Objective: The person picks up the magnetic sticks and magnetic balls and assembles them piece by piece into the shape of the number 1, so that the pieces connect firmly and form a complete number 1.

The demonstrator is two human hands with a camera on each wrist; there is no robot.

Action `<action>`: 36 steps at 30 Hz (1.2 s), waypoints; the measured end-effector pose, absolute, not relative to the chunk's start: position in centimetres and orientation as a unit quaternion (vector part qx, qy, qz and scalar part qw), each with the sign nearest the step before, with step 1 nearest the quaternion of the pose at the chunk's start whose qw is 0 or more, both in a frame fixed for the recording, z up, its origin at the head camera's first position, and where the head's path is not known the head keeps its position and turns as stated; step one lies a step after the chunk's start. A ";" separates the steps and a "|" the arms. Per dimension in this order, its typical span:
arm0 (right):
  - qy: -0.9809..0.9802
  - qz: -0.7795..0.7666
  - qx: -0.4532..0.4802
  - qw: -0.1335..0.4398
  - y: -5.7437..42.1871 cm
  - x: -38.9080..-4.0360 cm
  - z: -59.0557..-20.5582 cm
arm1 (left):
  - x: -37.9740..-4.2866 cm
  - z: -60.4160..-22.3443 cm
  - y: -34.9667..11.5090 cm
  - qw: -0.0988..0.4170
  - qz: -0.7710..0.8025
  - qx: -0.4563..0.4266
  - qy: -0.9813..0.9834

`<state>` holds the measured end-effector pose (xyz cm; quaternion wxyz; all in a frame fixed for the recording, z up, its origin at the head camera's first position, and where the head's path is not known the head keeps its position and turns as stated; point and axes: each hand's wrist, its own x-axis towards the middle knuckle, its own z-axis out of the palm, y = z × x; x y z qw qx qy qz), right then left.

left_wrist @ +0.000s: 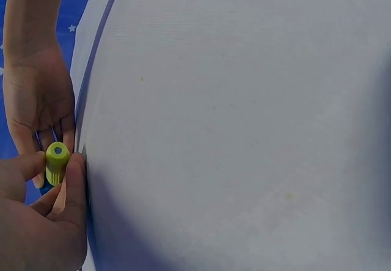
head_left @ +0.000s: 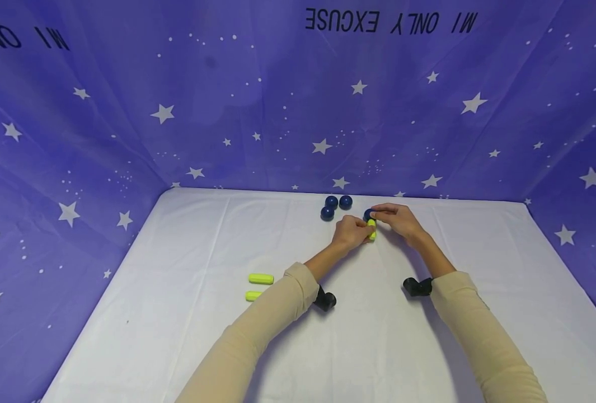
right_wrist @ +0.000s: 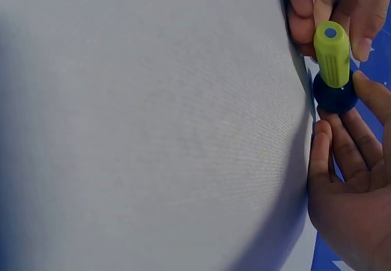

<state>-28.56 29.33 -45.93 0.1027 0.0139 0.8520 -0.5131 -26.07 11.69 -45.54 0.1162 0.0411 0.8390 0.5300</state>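
Observation:
In the head view my left hand (head_left: 352,232) holds a short yellow-green ribbed rod (head_left: 371,229) between thumb and fingers. A round hole shows in the end of the rod (left_wrist: 57,155) in the left wrist view. My right hand (head_left: 398,219) grips a shiny dark blue ball (head_left: 369,214) at the rod's far end. From the right wrist, the ball (right_wrist: 336,94) lies right against the rod (right_wrist: 333,54), with the right thumb and fingertips about its sides. Part of the ball is hidden behind the rod and fingers.
Three more blue balls (head_left: 331,202) sit together at the back of the white-covered table (head_left: 187,235). Two yellow-green rods (head_left: 261,279) lie at the left, one partly behind the left sleeve. Black wrist-worn devices (head_left: 417,287) are on both forearms. A purple starred cloth (head_left: 277,112) hangs behind.

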 end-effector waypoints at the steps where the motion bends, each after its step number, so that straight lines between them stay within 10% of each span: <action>1: 0.853 -0.512 0.014 0.102 29.3 -28.6 -46.0 | -26.1 -45.6 11.7 0.116 0.531 0.044 0.838; 14: 0.858 -0.504 0.017 0.096 29.2 -28.6 -46.1 | -25.1 -45.0 9.8 0.067 0.496 0.152 0.852; 26: 0.863 -0.496 0.017 0.098 29.5 -28.7 -46.4 | -26.1 -44.6 5.2 -0.104 0.483 0.170 0.853; 36: 0.852 -0.512 0.011 0.105 29.6 -28.6 -46.3 | -27.9 -45.8 3.0 -0.077 0.481 0.113 0.866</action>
